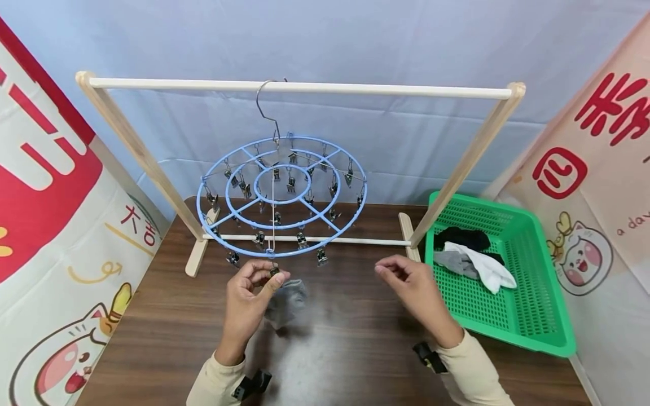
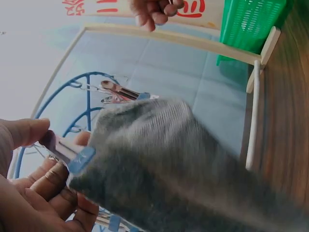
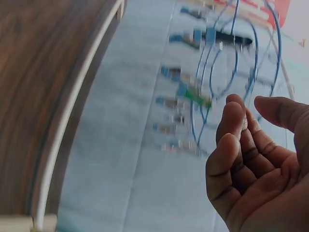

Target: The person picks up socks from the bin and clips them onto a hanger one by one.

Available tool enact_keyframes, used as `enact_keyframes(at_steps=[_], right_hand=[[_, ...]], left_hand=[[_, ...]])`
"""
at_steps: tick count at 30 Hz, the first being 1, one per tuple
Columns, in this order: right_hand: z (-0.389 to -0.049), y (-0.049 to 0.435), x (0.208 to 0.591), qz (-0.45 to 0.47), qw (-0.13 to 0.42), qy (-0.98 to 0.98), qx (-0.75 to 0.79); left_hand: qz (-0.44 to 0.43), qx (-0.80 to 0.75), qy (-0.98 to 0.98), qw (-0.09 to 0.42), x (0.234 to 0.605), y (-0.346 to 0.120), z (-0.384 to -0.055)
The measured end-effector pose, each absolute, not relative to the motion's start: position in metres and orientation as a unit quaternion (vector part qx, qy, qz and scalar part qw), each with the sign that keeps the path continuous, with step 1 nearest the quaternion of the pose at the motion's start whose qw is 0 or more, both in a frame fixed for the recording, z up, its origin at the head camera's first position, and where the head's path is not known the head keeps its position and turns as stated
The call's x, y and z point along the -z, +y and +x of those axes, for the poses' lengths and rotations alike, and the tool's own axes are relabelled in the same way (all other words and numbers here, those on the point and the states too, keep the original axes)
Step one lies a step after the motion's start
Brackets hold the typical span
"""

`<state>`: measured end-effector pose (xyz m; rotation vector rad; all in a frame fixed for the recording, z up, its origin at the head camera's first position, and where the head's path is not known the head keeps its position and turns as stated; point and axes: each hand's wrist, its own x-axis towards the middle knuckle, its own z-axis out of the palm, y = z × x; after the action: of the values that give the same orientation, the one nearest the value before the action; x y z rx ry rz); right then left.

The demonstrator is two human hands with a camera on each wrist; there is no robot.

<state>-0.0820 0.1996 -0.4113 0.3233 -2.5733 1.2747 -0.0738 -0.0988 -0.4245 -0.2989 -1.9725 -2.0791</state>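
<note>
My left hand [image 1: 246,307] pinches a metal clothes clip [image 2: 62,149] with blue tips, at the near rim of the round blue drying hanger [image 1: 299,253]. From that clip hangs a grey sock [image 1: 288,304], its edge between the blue tips in the left wrist view. My right hand [image 1: 420,296] is in the air right of the hanger, fingers loosely bent and holding nothing. In the right wrist view, a gap shows between its thumb and fingertips [image 3: 231,116].
The hanger's hook [image 1: 260,104] goes over the top bar of a wooden rack [image 1: 386,89]. Several other clips dangle from the rings. At the right, a green basket [image 1: 550,282] holds a white sock [image 1: 482,265] and grey and black fabric pieces.
</note>
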Motion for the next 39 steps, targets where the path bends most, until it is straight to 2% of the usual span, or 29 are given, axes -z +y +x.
enact_keyframes(at_steps=[10,15,19,23,28,34,39], right_hand=[[-0.092,0.257,0.392,0.055,0.167,-0.925,-0.338],[-0.099,0.280,0.388,0.028,0.181,-0.941,-0.283],[-0.107,0.299,0.390,0.006,0.129,-0.963,-0.237],[-0.118,0.315,0.395,-0.020,0.047,-0.972,-0.231],[-0.131,0.329,0.405,-0.054,-0.027,-0.975,-0.212],[-0.143,0.339,0.415,-0.088,-0.071,-0.977,-0.183],[-0.149,0.345,0.423,-0.105,-0.100,-0.973,-0.178]], left_hand=[[-0.073,0.716,-0.684,0.120,0.424,-0.101,-0.072],[-0.089,0.696,-0.701,0.126,0.426,-0.104,-0.072],[-0.100,0.680,-0.713,0.140,0.428,-0.104,-0.074],[-0.092,0.671,-0.719,0.155,0.426,-0.104,-0.074],[-0.080,0.649,-0.736,0.172,0.410,-0.100,-0.067],[-0.070,0.625,-0.756,0.179,0.396,-0.098,-0.061],[-0.086,0.605,-0.767,0.197,0.417,-0.104,-0.067]])
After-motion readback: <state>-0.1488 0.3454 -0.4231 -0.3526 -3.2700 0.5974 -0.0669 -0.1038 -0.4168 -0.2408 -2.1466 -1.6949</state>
